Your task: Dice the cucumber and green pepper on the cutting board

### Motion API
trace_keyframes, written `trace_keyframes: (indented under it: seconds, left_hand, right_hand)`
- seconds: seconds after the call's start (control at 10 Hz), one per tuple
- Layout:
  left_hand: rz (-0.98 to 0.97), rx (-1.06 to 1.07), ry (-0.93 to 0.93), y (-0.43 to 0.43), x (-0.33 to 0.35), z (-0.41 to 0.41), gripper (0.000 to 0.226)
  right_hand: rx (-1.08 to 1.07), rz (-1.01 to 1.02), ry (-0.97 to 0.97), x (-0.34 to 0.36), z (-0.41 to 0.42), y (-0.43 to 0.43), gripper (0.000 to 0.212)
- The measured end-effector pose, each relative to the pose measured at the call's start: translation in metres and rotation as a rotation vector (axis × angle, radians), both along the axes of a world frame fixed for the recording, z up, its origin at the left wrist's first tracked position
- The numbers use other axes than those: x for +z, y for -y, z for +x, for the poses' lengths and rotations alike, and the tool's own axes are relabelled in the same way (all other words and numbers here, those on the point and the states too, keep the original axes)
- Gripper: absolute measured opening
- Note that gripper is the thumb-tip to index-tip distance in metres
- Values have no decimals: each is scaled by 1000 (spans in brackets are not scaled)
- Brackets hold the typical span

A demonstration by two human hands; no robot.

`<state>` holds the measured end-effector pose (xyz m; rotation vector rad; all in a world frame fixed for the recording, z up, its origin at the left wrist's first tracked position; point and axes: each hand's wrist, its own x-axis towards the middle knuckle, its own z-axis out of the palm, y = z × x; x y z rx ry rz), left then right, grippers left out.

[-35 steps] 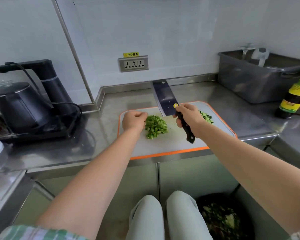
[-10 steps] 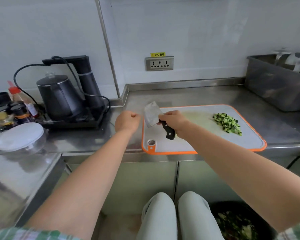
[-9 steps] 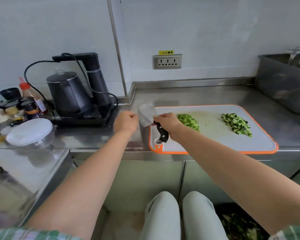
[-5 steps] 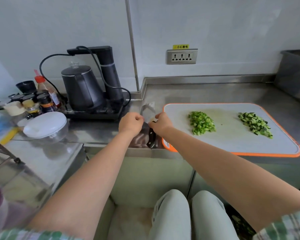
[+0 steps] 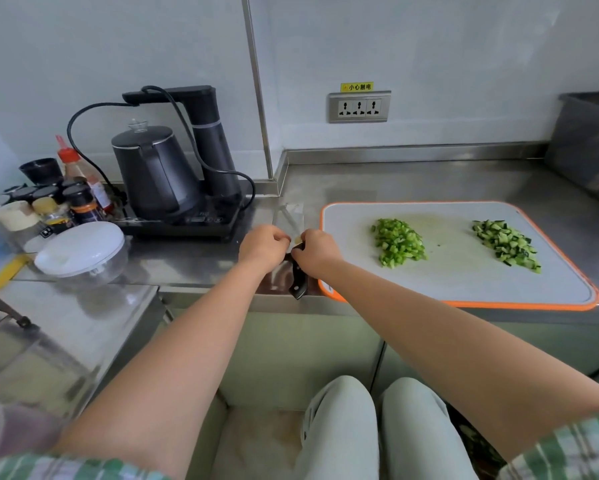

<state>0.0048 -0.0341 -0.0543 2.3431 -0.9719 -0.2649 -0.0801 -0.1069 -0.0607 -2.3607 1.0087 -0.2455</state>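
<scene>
We are clasping the cleaver (image 5: pixel 298 286) by its handle in our right grip (image 5: pixel 314 253), just left of the cutting board (image 5: pixel 447 282); whether our curled left grip (image 5: pixel 262 244) is holding anything, we cannot tell.

The right hand (image 5: pixel 317 252) and the left hand (image 5: pixel 263 245) cover most of the knife (image 5: pixel 298 287); its blade is blurred. The right edge cuts the grey tub (image 5: pixel 589 150).

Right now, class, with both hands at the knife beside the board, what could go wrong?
1. The left hand sits right by the knife blade, so a slip could cut its fingers.
2. The knife handle reaches the front edge of the counter, above the knees; a nudge might drop it.
</scene>
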Motion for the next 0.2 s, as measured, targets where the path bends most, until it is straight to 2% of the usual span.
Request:
trace_keyframes:
  seconds: [0.1,0.2]
  left_hand:
    - [22,13,-4,3,2,-4,17]
    - [5,12,-2,9,3,-10,16]
  right_hand:
    - [39,-18,-42,2,-3,0,12]
    - [55,-30,11,0,-4,6,15]
